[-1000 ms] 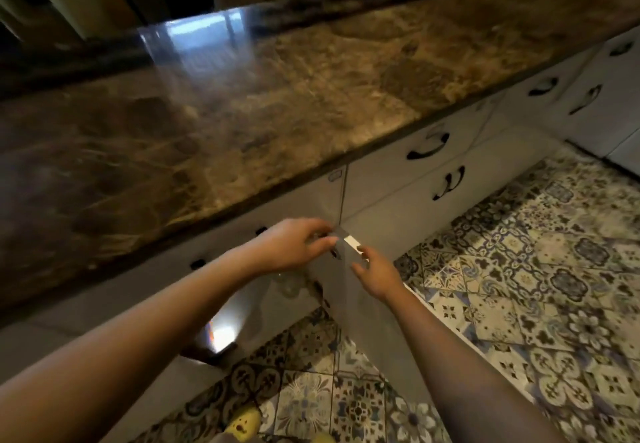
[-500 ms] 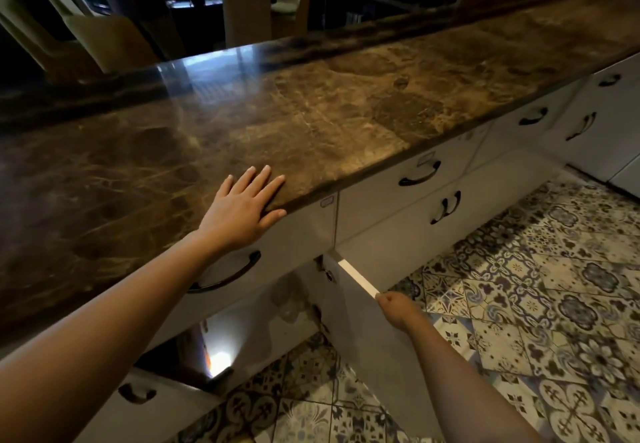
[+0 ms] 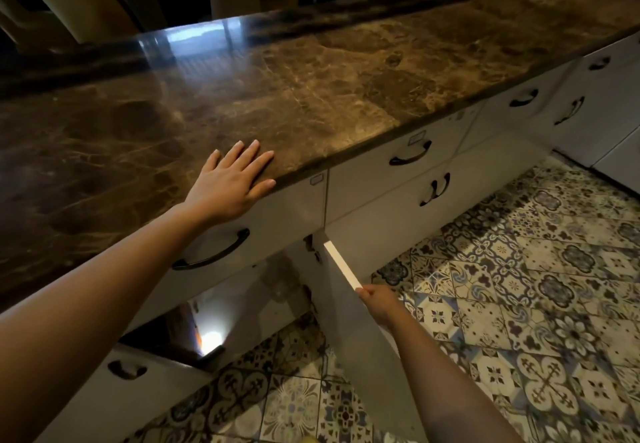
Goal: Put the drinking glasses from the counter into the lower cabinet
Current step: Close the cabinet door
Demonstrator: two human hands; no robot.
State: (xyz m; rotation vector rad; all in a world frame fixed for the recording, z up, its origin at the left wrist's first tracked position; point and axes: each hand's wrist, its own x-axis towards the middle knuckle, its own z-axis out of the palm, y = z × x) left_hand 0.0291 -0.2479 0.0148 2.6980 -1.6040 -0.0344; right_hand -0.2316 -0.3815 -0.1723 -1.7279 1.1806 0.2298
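Note:
The brown marble counter [image 3: 311, 71] runs across the view, and no drinking glass shows on it. My left hand [image 3: 230, 182] lies flat on the counter's front edge, fingers spread. Below, the lower cabinet [image 3: 235, 307] stands open, its inside dark with a bright reflection on the floor of it. Its white door [image 3: 356, 331] is swung out toward me. My right hand [image 3: 379, 302] grips the top outer corner of that door. Whether glasses are inside the cabinet is hidden.
White drawers with black handles [image 3: 410, 156] line the front under the counter. A second white door [image 3: 128, 390] hangs open at lower left. Patterned tile floor [image 3: 519, 304] spreads to the right. Beige chairs [image 3: 86, 9] stand behind the counter.
My left hand left the cabinet door and came up to rest flat on the counter edge. My right hand slid to the door's outer corner, and the door stands wider open.

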